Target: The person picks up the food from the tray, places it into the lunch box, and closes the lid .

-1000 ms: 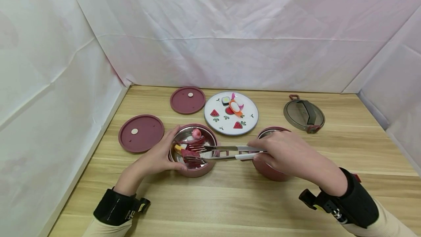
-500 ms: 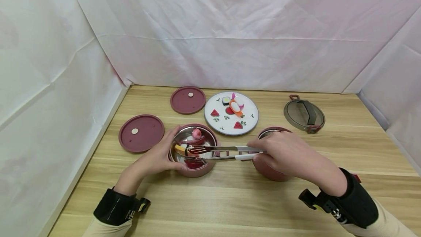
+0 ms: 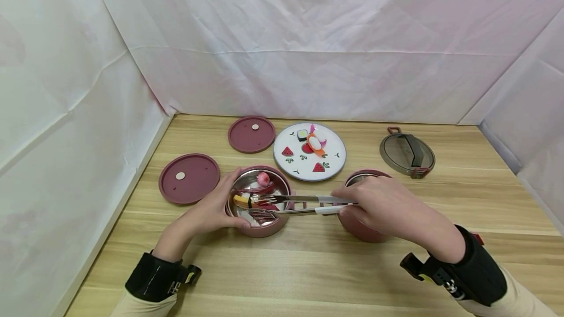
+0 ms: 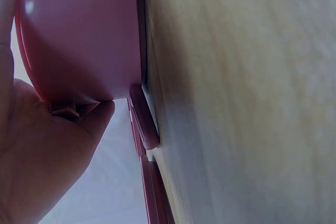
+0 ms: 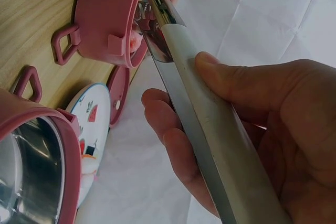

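Note:
On the left, my left hand [image 3: 211,209] grips a pink metal-lined food container [image 3: 260,231] by its side, fingers at the far rim and thumb at the near rim. Its outer wall [image 4: 84,35] fills much of the left wrist view. My right hand [image 3: 383,204] holds fork-ended tongs [image 5: 205,103] by their pale handles, thumb on one arm and fingers under the other. The tongs' tines reach inside this container, around a yellow toy food piece [image 3: 241,201] with a dark band. A pink round piece [image 3: 263,178] and dark red strips lie in there too.
A second pink container [image 3: 361,234] stands under my right hand. Behind are a patterned plate [image 3: 304,170] with toy sushi, two maroon lids [image 3: 189,185] and a grey lid with a handle [image 3: 396,158]. White cloth walls [image 3: 326,87] border the table.
Inside the left container, the yellow piece with the dark band has come into fuller view between the tines, and the red piece there has shifted. Both hands have stayed nearly in place.

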A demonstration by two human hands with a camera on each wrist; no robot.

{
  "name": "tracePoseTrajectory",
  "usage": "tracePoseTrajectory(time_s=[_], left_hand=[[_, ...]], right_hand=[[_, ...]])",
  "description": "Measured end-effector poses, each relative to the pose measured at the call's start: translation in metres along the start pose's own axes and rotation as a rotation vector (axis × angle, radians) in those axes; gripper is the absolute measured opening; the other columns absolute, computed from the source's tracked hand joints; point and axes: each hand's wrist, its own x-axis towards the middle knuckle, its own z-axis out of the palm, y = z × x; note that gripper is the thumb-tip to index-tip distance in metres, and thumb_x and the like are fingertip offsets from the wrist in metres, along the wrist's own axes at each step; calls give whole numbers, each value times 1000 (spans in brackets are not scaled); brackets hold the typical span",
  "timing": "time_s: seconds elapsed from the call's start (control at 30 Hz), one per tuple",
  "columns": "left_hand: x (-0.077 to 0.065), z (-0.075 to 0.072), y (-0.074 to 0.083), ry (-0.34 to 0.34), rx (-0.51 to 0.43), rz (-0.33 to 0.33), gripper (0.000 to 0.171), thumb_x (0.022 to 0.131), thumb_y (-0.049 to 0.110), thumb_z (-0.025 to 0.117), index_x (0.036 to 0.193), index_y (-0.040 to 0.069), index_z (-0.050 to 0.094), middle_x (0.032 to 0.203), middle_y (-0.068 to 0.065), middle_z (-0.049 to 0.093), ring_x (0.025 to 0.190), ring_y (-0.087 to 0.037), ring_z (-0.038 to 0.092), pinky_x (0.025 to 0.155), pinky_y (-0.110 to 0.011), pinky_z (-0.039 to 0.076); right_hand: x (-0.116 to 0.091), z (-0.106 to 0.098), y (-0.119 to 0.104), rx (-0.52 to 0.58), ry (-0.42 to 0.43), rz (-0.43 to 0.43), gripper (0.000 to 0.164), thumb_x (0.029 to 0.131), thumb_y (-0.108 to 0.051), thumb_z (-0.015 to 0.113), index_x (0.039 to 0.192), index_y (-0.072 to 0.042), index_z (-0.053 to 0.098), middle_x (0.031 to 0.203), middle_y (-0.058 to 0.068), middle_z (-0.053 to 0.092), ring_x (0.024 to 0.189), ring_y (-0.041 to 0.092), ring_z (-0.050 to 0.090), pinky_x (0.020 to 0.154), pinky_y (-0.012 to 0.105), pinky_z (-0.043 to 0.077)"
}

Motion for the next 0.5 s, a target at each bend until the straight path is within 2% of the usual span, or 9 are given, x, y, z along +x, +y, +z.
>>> tracePoseTrajectory(time_s=[0.2, 0.5], left_hand=[[0, 0, 0, -1, -6, 1, 128, 71, 48, 88, 161, 11, 4, 163, -20, 19, 148, -41, 28, 116, -63, 32], [-1, 0, 0, 2, -4, 2, 128, 71, 48, 87, 161, 10, 5, 164, -20, 19, 148, -41, 28, 116, -62, 32]], right_hand=[[0, 0, 1, 14, -2, 2, 18, 87, -20, 74, 101, -30, 70, 72, -20, 59, 66, -4, 49, 60, 29, 47], [-2, 4, 5, 27, 22, 4, 25, 86, -19, 74, 110, -25, 74, 83, -15, 70, 70, -3, 56, 64, 30, 51]])
